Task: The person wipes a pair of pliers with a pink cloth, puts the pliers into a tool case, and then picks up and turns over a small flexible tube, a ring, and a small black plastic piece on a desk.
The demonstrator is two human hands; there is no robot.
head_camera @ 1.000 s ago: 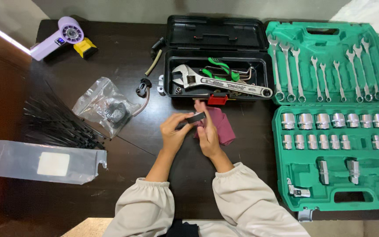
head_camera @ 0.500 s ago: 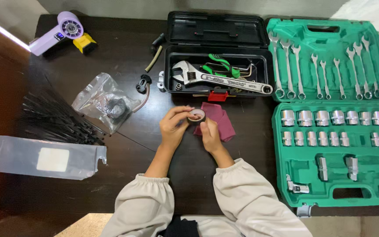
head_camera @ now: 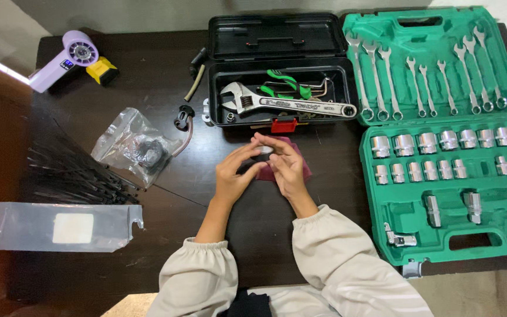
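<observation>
Here, seen from above, two bare hands meet over a dark wooden table point(head_camera: 148, 70). The left hand point(head_camera: 234, 173) and the right hand point(head_camera: 286, 164) curl their fingers toward each other around a small roll of dark tape point(head_camera: 264, 150), which is mostly hidden between the fingertips; only a pale sliver of it shows. Both hands appear closed on the roll, thumbs and fingers pinching it from either side. Under the hands lies a maroon cloth point(head_camera: 305, 167), partly covered by the right hand. Cream-coloured sleeves point(head_camera: 347, 264) run down to the bottom edge.

Just beyond the fingertips sits an open black toolbox point(head_camera: 221, 94) with a red latch point(head_camera: 284, 124), holding a large adjustable wrench point(head_camera: 277, 104) and green-handled pliers point(head_camera: 286, 82). To the right is an open green tool case point(head_camera: 500, 194): a row of spanners point(head_camera: 423, 82) in its lid, rows of shiny sockets point(head_camera: 441, 141) in its base.

To the left of the hands lie a clear plastic bag of small dark parts point(head_camera: 133, 144), a spread of black cable ties point(head_camera: 71, 173) and a long clear plastic sleeve point(head_camera: 66, 226). At the far left corner rest a lilac handheld blower point(head_camera: 60, 58) and a yellow object point(head_camera: 102, 69) touching it.
</observation>
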